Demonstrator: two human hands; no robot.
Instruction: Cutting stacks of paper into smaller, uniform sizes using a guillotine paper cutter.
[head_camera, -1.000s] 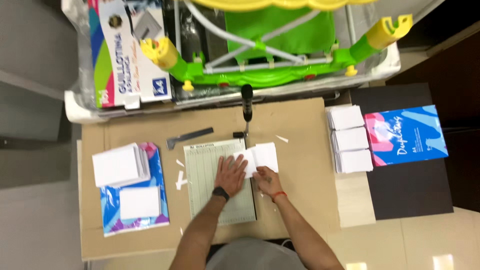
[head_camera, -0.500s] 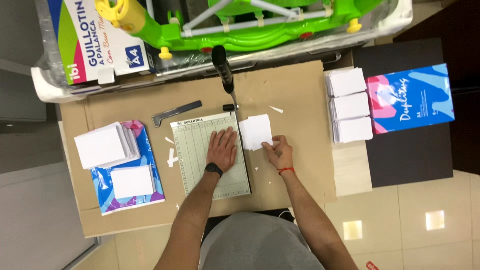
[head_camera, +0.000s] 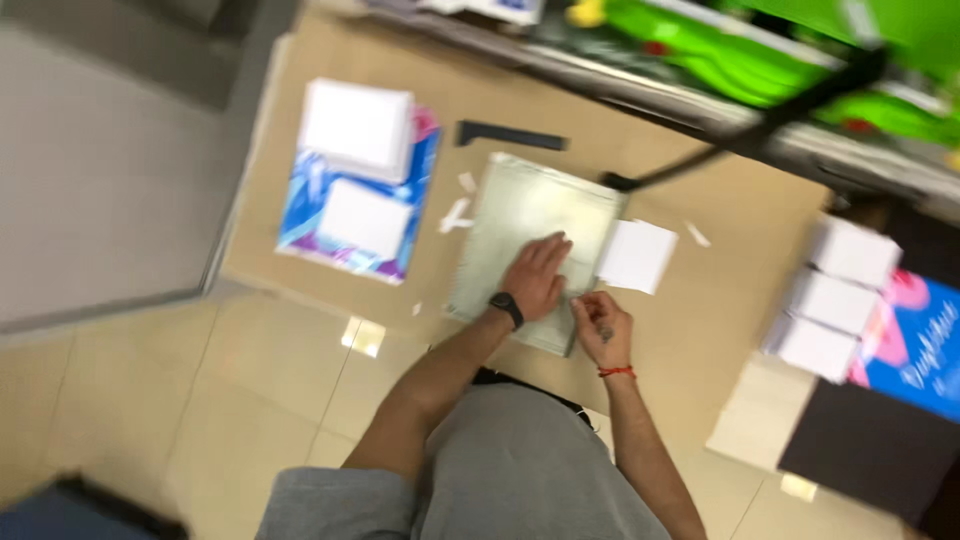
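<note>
My left hand (head_camera: 538, 275), with a black watch at the wrist, lies flat with fingers spread on the pale green cutting board of a paper cutter (head_camera: 520, 215). The cutter's black arm (head_camera: 745, 135) is raised, pointing up to the right. A white sheet (head_camera: 638, 255) sticks out past the board's right edge. My right hand (head_camera: 602, 328), with a red wrist band, rests with curled fingers at the board's near right edge, just below the sheet. Blur hides whether it pinches the sheet.
On the cardboard tabletop (head_camera: 720, 300), two white paper stacks (head_camera: 358, 128) lie on a blue package (head_camera: 300, 200) at the left. Three white stacks (head_camera: 828, 300) and a blue-pink package (head_camera: 915, 350) are at the right. A black bar (head_camera: 510, 135) lies behind the cutter, with green plastic (head_camera: 720, 60) beyond.
The view has swung and tilted and is now blurred. My right hand has slid nearer along the cutter's edge, off the sheet's middle. My left hand stays flat on the board.
</note>
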